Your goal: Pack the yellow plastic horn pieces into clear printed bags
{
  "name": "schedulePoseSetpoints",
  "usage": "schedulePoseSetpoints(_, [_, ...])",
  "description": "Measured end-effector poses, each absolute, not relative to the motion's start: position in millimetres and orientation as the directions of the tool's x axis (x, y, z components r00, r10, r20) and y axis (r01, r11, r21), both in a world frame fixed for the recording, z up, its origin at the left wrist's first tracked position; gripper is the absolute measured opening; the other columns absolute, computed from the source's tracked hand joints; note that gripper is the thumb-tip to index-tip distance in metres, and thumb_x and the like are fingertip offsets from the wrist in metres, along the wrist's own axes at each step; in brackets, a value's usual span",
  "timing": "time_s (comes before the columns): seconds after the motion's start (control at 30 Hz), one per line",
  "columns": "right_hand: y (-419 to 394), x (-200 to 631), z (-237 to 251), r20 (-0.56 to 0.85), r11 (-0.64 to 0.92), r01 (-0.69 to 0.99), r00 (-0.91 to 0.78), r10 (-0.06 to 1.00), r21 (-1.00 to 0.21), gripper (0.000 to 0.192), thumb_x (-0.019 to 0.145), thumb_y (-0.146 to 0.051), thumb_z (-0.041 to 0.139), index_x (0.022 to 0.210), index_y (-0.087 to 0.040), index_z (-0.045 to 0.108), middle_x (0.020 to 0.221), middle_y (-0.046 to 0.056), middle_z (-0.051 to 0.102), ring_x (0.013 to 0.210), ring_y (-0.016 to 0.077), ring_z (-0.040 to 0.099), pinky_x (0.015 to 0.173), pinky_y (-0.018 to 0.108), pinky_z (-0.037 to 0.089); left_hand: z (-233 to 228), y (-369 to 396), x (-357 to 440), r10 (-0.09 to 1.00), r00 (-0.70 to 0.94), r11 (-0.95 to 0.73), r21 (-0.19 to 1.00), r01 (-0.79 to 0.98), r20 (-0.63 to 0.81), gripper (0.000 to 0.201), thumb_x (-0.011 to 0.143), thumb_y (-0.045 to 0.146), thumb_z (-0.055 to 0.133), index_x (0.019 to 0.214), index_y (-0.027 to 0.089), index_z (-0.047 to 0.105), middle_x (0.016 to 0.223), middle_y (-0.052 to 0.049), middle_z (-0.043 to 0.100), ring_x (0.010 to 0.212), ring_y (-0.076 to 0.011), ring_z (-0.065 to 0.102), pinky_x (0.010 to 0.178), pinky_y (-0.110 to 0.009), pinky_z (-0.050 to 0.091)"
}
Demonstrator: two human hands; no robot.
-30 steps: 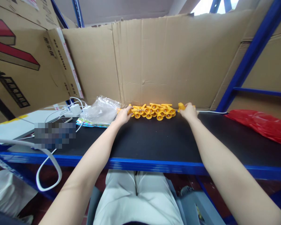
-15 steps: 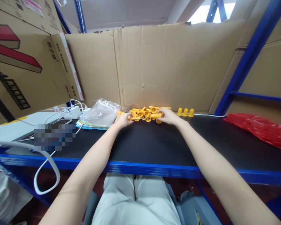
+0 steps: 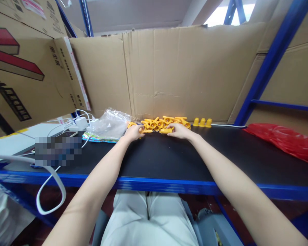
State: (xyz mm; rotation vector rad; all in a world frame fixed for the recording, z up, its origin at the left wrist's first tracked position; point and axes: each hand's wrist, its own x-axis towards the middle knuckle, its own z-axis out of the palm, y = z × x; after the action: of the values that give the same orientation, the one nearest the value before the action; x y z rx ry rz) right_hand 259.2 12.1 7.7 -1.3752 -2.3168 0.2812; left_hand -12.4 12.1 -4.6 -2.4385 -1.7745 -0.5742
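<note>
Left hand (image 3: 133,132) and right hand (image 3: 178,130) both grasping yellow plastic pieces (image 3: 161,123) at pile edges on black counter (image 3: 169,157); pile between hands, against cardboard wall (image 3: 184,71).

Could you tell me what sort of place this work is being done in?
Probably a warehouse or packing station: blue steel shelving, cardboard sheets as a backdrop, and a heap of small yellow plastic parts that both hands touch on the black bench.
</note>
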Motion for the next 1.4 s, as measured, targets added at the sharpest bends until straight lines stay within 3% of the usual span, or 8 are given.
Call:
schedulePoseSetpoints(0.5, [7.7,253.3,8.9,0.228,0.467,0.811,-0.410,0.883,-0.351,0.034,0.071,-0.029,0.066,0.101,-0.014,0.062,0.076,0.004,0.062,0.064,0.0142,0.055,0.059,0.023,0.039,-0.6,1.6,-5.4,0.919,0.231,-0.274,0.097,0.957,0.321,0.033,0.071,0.034,0.058,0.102,0.023,0.060,0.098,-0.007,0.066,0.093,-0.0240,0.060,0.076,-0.030,0.045])
schedulePoseSetpoints(0.77, [2.1,237.5,2.6,0.261,0.577,0.746,-0.515,0.816,-0.332,0.027,0.074,-0.029,0.063,0.096,-0.013,0.064,0.072,0.003,0.062,0.064,0.0143,0.055,0.062,0.024,0.039,-4.6,-9.4,13.8,0.891,0.284,-0.321,0.048,0.946,0.353,0.031,0.080,0.032,0.049,0.108,0.022,0.056,0.095,-0.007,0.067,0.090,-0.0247,0.062,0.075,-0.032,0.045])
schedulePoseSetpoints(1.0, [8.2,239.6,-2.8,0.281,0.504,0.696,-0.418,0.864,-0.512,0.035,0.075,-0.029,0.064,0.104,-0.011,0.059,0.073,0.003,0.060,0.062,0.0129,0.055,0.064,0.026,0.043,-5.1,-7.1,10.8,0.880,0.315,-0.349,0.034,0.936,0.354,0.030,0.079,0.031,0.050,0.107,0.022,0.057,0.095,-0.007,0.067,0.088,-0.0242,0.063,0.074,-0.032,0.045])
schedulePoseSetpoints(1.17, [14.2,237.4,-10.1,0.231,0.415,0.500,-0.389,0.892,-0.760,0.029,0.078,-0.034,0.062,0.095,-0.014,0.052,0.070,0.001,0.059,0.056,0.0120,0.058,0.060,0.028,0.049,-4.4,-5.8,9.0,0.874,0.315,-0.356,0.048,0.933,0.371,0.029,0.079,0.031,0.050,0.105,0.022,0.057,0.092,-0.006,0.067,0.087,-0.0225,0.063,0.076,-0.030,0.044])
schedulePoseSetpoints(1.3, [13.2,235.9,-8.9,0.181,0.327,0.428,-0.347,0.920,-0.842,0.025,0.080,-0.038,0.061,0.082,-0.015,0.050,0.065,0.002,0.060,0.056,0.0115,0.060,0.063,0.028,0.052,-4.5,-4.2,7.4,0.867,0.317,-0.359,0.041,0.933,0.384,0.028,0.079,0.032,0.051,0.103,0.022,0.057,0.090,-0.006,0.067,0.086,-0.0230,0.063,0.075,-0.030,0.044])
schedulePoseSetpoints(1.4, [12.5,239.7,-5.6,0.131,0.266,0.345,-0.369,0.920,-0.900,0.023,0.077,-0.030,0.066,0.084,-0.016,0.050,0.069,0.002,0.062,0.061,0.0114,0.063,0.070,0.028,0.054,-4.7,-3.2,6.7,0.872,0.299,-0.342,0.046,0.939,0.387,0.028,0.078,0.033,0.050,0.103,0.022,0.058,0.090,-0.006,0.067,0.086,-0.0232,0.063,0.075,-0.030,0.044])
